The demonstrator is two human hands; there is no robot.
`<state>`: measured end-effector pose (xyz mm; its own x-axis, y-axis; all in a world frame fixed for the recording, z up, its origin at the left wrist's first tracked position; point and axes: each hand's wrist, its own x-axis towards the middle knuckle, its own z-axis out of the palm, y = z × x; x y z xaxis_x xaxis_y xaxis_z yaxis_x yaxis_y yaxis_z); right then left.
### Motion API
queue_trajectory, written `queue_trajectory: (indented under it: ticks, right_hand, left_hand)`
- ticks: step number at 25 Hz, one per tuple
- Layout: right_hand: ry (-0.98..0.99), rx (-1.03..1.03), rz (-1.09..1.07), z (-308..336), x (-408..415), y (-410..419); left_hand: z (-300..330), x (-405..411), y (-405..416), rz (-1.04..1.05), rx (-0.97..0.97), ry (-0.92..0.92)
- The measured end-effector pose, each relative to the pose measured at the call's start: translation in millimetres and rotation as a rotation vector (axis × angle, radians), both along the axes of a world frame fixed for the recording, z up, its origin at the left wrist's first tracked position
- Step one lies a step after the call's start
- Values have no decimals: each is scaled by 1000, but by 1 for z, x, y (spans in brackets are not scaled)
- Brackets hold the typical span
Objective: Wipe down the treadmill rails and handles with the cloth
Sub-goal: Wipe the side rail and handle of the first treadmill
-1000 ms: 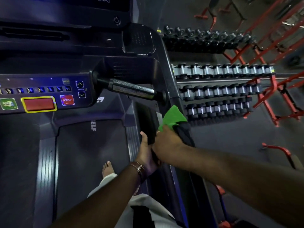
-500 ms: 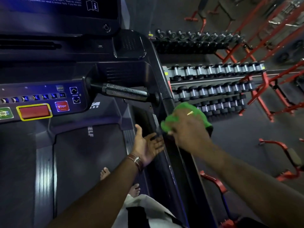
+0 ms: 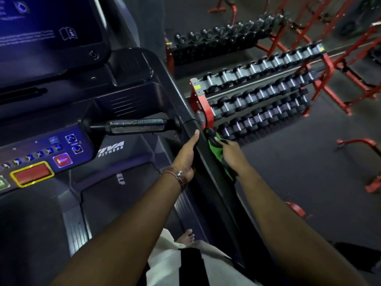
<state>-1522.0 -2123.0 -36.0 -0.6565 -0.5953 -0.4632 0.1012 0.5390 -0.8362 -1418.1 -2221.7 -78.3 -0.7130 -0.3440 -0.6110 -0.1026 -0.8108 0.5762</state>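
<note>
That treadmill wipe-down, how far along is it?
Nothing shows as finished. In hand: the right hand presses the green cloth against the right side rail's outer face, left hand steadying the inner face. Left: the metal grip handle looks untouched; the other rail is out of view.

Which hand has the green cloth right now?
The right hand, on the outer side of the black side rail, holds the green cloth against it. The left hand rests bare on the rail's inner side.

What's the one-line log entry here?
step: wiping right rail | right hand: holds green cloth on rail | left hand: on rail
</note>
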Motion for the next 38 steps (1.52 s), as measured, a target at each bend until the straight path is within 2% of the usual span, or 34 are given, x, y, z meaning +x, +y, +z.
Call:
queue_trajectory:
  ticks: [3, 5, 7, 8, 10, 12, 14, 17, 18, 21, 22, 24, 26, 28, 30, 31, 33, 35, 36, 37, 38]
  right_hand:
    - [24, -119, -2, -11, 5, 48]
    - [99, -41, 67, -26, 8, 90]
    - [91, 103, 65, -39, -1, 82]
    - [56, 86, 45, -43, -1, 72]
    - [109, -41, -38, -38, 8, 65]
    - [381, -214, 87, -22, 24, 93]
    - [751, -237, 327, -6, 37, 116]
    - [1043, 174, 391, 7, 68, 55]
    - [1134, 300, 492, 8, 86, 35]
    - [1363, 274, 900, -10, 119, 65]
    - [1391, 236, 983, -10, 117, 99]
    - [1340, 221, 985, 1, 101, 153]
    - [1181, 222, 876, 12, 85, 145]
    - [1298, 420, 750, 8, 94, 94]
    - [1412, 632, 919, -22, 128, 63]
    - [1361, 710, 1111, -38, 146, 68]
    - [1322, 848, 1362, -48, 163, 110]
    - [1307, 649, 1276, -27, 153, 154]
    - [1365, 473, 1161, -9, 143, 162]
    - [1465, 398, 1092, 7, 131, 159]
    - [1459, 396, 1024, 20, 116, 153]
  left_hand:
    - [-3, -15, 4, 27, -23, -51]
    - [-11, -18, 3, 40, -92, -162]
    - [-13, -18, -1, -1, -118, -182]
    - [-9, -15, -2, -20, -105, -172]
    - [-1, -12, -5, -52, -105, -185]
    - [-2, -13, -8, -76, -120, -202]
    - [-5, -11, -7, -85, -128, -209]
    - [-6, -11, -13, -93, -108, -167]
    - [-6, -9, -18, -105, -92, -166]
    - [-5, -5, -29, -153, -107, -169]
    - [-5, -4, -30, -172, -119, -173]
    - [0, -2, -22, -203, -129, -178]
    - [4, 1, -8, -159, -103, -143]
    - [6, 6, 6, -162, -72, -116]
    - [2, 20, 16, -213, -24, -91]
    - [-3, 28, 21, -228, 2, -80]
    - [-17, 43, 30, -256, -10, -115]
    - [-26, 54, 39, -268, -40, -179]
    - [-31, 57, 43, -279, -30, -182]
    - [-31, 60, 49, -297, -26, -190]
    - [-30, 61, 54, -313, -19, -197]
